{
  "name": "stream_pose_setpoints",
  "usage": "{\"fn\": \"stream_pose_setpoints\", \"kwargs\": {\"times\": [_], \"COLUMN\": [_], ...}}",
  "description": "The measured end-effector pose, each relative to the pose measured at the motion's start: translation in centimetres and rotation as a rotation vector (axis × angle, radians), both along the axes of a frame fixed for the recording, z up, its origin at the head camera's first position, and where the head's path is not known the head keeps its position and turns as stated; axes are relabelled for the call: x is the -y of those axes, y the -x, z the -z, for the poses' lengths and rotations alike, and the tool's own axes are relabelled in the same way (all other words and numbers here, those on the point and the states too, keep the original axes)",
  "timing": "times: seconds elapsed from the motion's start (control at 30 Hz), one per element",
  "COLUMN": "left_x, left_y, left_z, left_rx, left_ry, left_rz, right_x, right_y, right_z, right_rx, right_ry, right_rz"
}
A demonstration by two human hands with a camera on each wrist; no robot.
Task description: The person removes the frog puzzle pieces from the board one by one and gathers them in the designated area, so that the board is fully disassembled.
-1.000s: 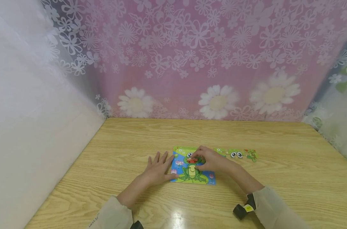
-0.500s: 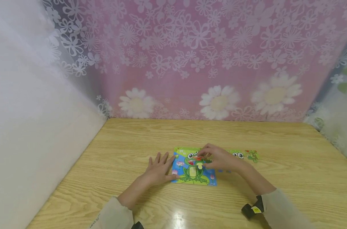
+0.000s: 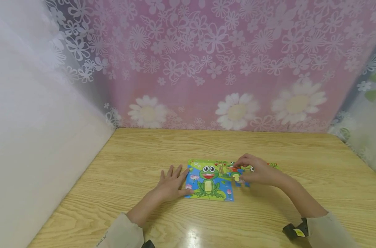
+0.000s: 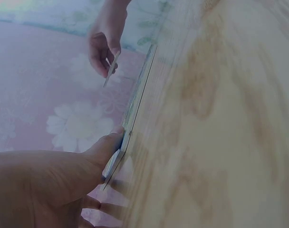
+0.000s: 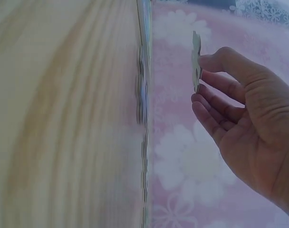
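Note:
My left hand (image 3: 169,186) lies with its fingers spread on the table, left of a frog picture board (image 3: 208,186). Its thumb rests on the board's left edge, which the left wrist view also shows. The board carries a green frog with an open red mouth, on blue and green. Right of the board, my right hand (image 3: 259,172) pinches a thin puzzle piece (image 5: 196,61) between thumb and fingers. In the right wrist view the piece is edge-on and raised off the table; the head view shows a red mouth and yellow belly printed on it.
Loose puzzle pieces (image 5: 142,90) lie flat in a row right of the board, partly hidden by my right hand in the head view. The wooden table (image 3: 150,148) ends at a pink flowered curtain (image 3: 188,69) behind and a white cloth (image 3: 45,103) at left.
My right hand has moved right, off the board, carrying the puzzle piece and uncovering the frog's face. It now covers part of the loose pieces. My left hand stays put.

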State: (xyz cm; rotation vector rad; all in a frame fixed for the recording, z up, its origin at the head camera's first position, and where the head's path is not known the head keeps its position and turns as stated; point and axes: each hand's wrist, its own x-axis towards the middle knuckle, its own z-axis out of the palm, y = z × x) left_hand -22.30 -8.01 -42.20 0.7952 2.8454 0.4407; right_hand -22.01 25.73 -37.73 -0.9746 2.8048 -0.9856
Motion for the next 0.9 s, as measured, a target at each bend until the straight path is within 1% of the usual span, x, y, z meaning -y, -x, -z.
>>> {"fn": "stream_pose_setpoints", "kwargs": {"times": [0.13, 0.33, 0.47, 0.63, 0.73, 0.9], "left_x": [0.0, 0.0, 0.0, 0.0, 0.0, 0.0], "left_y": [0.1, 0.1, 0.1, 0.1, 0.1, 0.1], "left_z": [0.2, 0.1, 0.0, 0.0, 0.0, 0.0], "left_rx": [-0.004, -0.003, -0.001, 0.003, 0.000, -0.005], "left_ry": [0.000, -0.006, 0.003, 0.001, -0.001, -0.001], "left_rz": [0.000, 0.004, 0.003, 0.002, 0.007, 0.010], "right_x": [-1.3, -3.5, -4.9, -6.4, -6.9, -7.5], "right_y": [-0.6, -1.1, -1.5, -1.9, -2.0, -2.0], "right_z": [-0.2, 0.2, 0.5, 1.1, 1.5, 2.1], "right_rx": [-0.013, -0.082, -0.068, -0.058, -0.059, -0.027], "right_ry": [-0.001, -0.026, -0.032, -0.030, -0.031, -0.040], "right_rz": [0.033, 0.070, 0.089, 0.081, 0.076, 0.095]}}
